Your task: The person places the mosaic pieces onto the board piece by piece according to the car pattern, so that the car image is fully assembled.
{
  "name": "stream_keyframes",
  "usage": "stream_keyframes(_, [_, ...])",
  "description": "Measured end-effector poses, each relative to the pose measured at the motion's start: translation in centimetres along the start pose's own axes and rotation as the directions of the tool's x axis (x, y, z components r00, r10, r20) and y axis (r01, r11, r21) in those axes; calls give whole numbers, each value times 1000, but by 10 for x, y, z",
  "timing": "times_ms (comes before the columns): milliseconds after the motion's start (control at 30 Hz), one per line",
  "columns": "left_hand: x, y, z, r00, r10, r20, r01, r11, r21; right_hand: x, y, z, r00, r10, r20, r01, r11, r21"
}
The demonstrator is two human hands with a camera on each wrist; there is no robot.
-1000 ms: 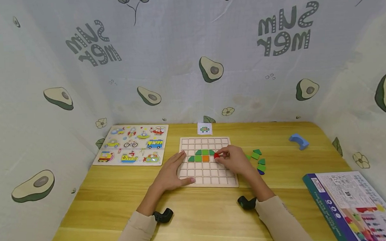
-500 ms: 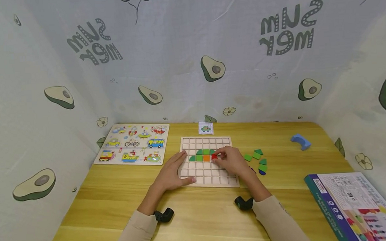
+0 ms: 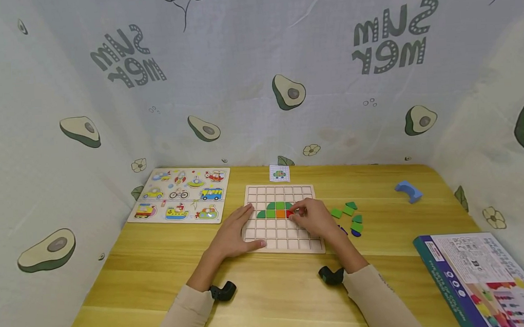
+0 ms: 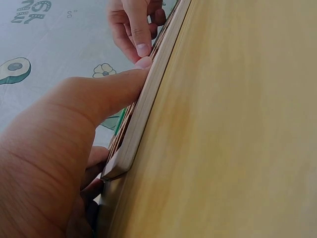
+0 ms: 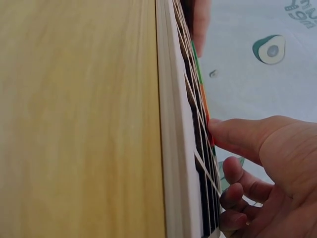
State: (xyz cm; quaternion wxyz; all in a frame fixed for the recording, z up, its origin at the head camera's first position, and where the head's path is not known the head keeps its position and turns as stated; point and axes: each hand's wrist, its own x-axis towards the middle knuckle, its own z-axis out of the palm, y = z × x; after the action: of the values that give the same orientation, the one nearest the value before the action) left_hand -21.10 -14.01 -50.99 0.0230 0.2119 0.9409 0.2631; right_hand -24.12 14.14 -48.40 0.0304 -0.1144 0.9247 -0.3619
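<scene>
Red flat tile (image 3: pixel 289 214), its outline partly covered by fingertips, sits on the pale wooden grid board (image 3: pixel 276 235), directly right of the flat orange square tile (image 3: pixel 281 214). The person's right hand (image 3: pixel 312 219) has thumb and index finger closed narrowly on it, wrist angled inward from the right; in the right wrist view the thumb tip bears on the tile and the remaining fingers are curled loosely beneath. Whether the tile is fully seated cannot be told.

The left hand (image 3: pixel 233 233) is spread wide, holding nothing between finger and thumb: fingers extend along the board's left side, and the thumb lies over its near edge. Both forearms, in beige sleeves (image 3: pixel 185 310), reach in from the near side of the yellowish wooden desk (image 3: pixel 268 300). Loose flat green tiles (image 3: pixel 348 210) lie just right of the board.
</scene>
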Motion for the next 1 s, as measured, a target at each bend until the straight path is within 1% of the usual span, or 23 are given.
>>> stream_keyframes(300, [1,0,1,1000,-8,4,8,1000,0,-1,0,-2,1000,-1,-1,1,1000,6])
stream_keyframes(500, [0,0,0,1000,-8,4,8,1000,-2,-4,4,-8,1000,-5,-26,6,1000,23])
stream_keyframes(700, [0,-1,2,1000,0,-7,0,1000,-7,-8,9,-18,998,51,-39,-50,999,16])
stream_keyframes(833, [-1,-2,3,1000,0,-16,0,1000,-20,-12,15,-26,997,49,-65,-49,999,8])
stream_keyframes(1000, [0,-1,3,1000,-10,4,10,1000,-11,-18,29,-36,995,23,-101,-22,1000,14])
